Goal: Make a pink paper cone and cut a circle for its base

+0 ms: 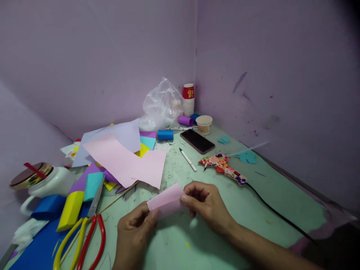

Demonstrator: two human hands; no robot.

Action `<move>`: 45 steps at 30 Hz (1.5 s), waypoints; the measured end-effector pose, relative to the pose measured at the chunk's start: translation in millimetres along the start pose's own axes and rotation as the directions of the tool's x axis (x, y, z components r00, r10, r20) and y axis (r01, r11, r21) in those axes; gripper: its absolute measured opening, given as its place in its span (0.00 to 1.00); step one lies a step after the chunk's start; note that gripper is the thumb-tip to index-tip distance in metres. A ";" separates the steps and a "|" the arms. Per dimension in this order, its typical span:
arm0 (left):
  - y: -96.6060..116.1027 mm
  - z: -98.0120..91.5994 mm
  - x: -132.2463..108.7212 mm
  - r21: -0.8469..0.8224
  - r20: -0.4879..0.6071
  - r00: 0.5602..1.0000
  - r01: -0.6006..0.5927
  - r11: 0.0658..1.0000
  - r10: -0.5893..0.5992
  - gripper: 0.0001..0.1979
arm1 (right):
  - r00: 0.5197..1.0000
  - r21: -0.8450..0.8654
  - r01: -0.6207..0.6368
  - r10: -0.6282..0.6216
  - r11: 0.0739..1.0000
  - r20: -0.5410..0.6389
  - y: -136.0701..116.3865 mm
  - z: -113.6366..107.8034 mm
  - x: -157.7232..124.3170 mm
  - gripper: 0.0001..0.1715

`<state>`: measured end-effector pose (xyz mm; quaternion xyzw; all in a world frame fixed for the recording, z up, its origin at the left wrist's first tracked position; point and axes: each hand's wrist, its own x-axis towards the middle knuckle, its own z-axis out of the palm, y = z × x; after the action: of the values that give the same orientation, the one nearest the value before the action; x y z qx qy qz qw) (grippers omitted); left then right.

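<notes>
Over the green tabletop (pixel 275 187), a small pink paper piece (pixel 166 201) is pinched at opposite ends by the left hand (pixel 135 227) and the right hand (pixel 208 206), to the near left of the floral glue gun (pixel 218 162).

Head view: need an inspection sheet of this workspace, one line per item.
Surface: green table, specks and small scraps scattered on it.
Job's things: pink paper piece, held above the table.
Clutter: paper sheets piled at left, scissors nearer; pen, phone and glue gun beyond the hands; plastic bag and stacked cups at back.
Grips: left grip and right grip pinch opposite ends of the piece.
Cables: black cord from the glue gun toward lower right; far end unclear.
Surroundings: walls meet in a corner, right one marked.
</notes>
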<state>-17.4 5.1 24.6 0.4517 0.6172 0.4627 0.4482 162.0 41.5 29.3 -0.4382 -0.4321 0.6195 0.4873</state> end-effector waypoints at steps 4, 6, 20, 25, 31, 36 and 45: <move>-1.5 -3.8 1.6 -0.026 -0.036 0.999 0.012 1.000 -0.013 0.14 | 1.000 0.032 0.001 0.000 0.999 -0.030 3.6 -3.4 3.6 0.13; -1.6 -5.8 3.4 -0.044 -0.108 0.994 -0.019 0.999 0.014 0.15 | 0.999 0.049 -0.006 0.008 0.999 -0.037 5.9 -6.3 5.8 0.14; 10.2 -11.5 1.5 -0.031 -0.257 0.922 -0.309 0.950 0.292 0.07 | 0.971 -0.099 0.188 -0.170 0.977 0.168 9.2 -9.8 1.0 0.08; 12.0 -8.3 -2.1 -0.032 0.021 0.956 -0.293 0.955 0.294 0.19 | 0.975 -0.089 0.181 -0.168 0.979 0.143 7.8 -8.0 0.2 0.11; 4.9 -7.1 -1.0 0.206 0.168 0.956 -0.272 0.940 0.240 0.20 | 0.991 -0.105 0.007 0.007 0.994 0.132 10.2 -5.5 3.8 0.14; 3.1 -4.7 3.2 0.045 0.320 0.947 -0.051 0.998 0.034 0.23 | 0.996 -0.104 0.028 -0.019 0.994 0.088 10.6 -3.9 6.0 0.12; 7.8 -6.0 4.4 -0.050 0.211 0.977 0.045 0.998 -0.034 0.23 | 0.966 -0.553 0.173 -0.250 0.815 -0.066 -24.8 -48.3 -1.7 0.19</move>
<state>-23.0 9.6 32.6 0.4733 0.5626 0.4201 0.5320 214.4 48.8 41.7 -0.5482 -0.6019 0.3824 0.4371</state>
